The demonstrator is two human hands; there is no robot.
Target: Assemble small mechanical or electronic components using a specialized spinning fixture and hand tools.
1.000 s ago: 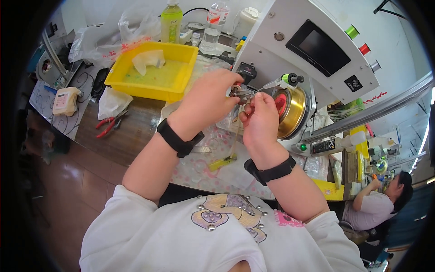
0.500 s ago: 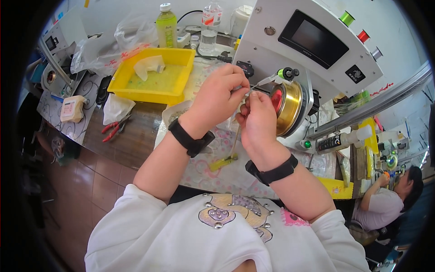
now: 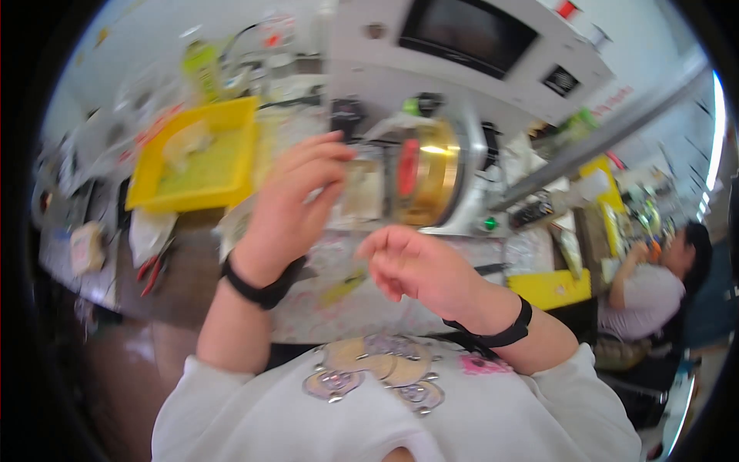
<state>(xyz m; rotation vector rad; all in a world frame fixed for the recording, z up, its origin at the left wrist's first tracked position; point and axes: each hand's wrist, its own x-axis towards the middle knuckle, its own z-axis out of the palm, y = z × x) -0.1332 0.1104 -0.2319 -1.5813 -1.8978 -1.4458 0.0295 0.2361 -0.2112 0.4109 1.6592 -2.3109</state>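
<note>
Head view: the left hand (image 3: 296, 196) has its fingers loosely parted and looks empty, while the right hand (image 3: 419, 266) is half curled, too blurred to tell whether its fingertips pinch anything; the gold spool (image 3: 440, 173) sits on the front of the pale machine (image 3: 358, 58), beyond the right hand and untouched. This seems a moment between grips near the spool, where a fresh grip calls for reaching forward with fingertips drawn together. The yellow tray (image 3: 192, 201) and red-handled pliers (image 3: 152, 276) lie leftward, while a slanting metal pole (image 3: 604, 140) could hamper reaching right.
</note>
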